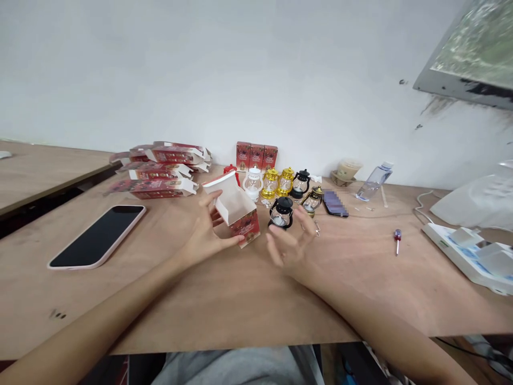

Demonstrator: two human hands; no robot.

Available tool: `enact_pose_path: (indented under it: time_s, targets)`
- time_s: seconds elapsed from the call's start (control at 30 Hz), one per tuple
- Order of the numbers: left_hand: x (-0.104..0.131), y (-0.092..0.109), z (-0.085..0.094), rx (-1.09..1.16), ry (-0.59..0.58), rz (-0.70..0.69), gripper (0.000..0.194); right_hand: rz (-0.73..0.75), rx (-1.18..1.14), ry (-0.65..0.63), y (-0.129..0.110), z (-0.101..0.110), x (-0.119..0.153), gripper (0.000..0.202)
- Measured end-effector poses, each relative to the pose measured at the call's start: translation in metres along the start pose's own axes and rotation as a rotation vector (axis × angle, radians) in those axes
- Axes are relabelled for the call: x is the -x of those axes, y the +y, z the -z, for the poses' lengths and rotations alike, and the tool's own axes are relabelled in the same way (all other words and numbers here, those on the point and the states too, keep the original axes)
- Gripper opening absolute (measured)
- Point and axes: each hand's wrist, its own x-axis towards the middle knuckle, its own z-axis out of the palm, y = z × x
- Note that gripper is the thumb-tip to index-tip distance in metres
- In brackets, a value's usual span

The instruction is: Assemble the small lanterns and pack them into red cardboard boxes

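Observation:
My left hand grips a red printed box, tilted, with its flap raised and its white inside showing. Just right of it is my right hand, fingers spread and slightly blurred, with nothing held. Beyond its fingertips a black lantern stands on the table. Behind are a white lantern, gold lanterns, a second black lantern and a bronze-coloured lantern. A red lantern is partly hidden by the box flap.
Flattened red cartons are piled at the left, behind a phone. Three closed boxes stand by the wall. Rightward are another phone, a cup, a bottle, a screwdriver and a power strip.

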Motion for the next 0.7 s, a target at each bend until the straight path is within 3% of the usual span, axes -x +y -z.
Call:
enact_pose_path:
  time_s: [0.07,0.13,0.33,0.43,0.57,0.7]
  targets:
    - [-0.001,-0.003,0.001,-0.007,0.009,-0.001,0.097,-0.108,0.035,0.072,0.004,0.003,-0.007,0.046]
    - [-0.002,-0.005,0.004,-0.026,-0.024,0.001,0.099,-0.214,0.069,0.056,0.006,0.005,-0.014,0.05]
    - [-0.004,-0.007,0.009,-0.022,-0.093,-0.007,0.101,-0.35,-0.014,-0.205,0.024,0.002,-0.02,0.053]
    - [-0.003,-0.007,0.007,-0.01,-0.059,-0.021,0.101,-0.391,-0.075,-0.231,0.031,-0.001,-0.017,0.051]
    - [-0.001,-0.008,0.005,-0.015,-0.055,-0.032,0.098,-0.462,-0.212,-0.051,0.03,0.002,-0.024,0.055]
    - [0.0,-0.008,0.005,-0.078,-0.039,-0.081,0.098,-0.456,-0.432,0.175,0.01,0.018,-0.051,0.071]
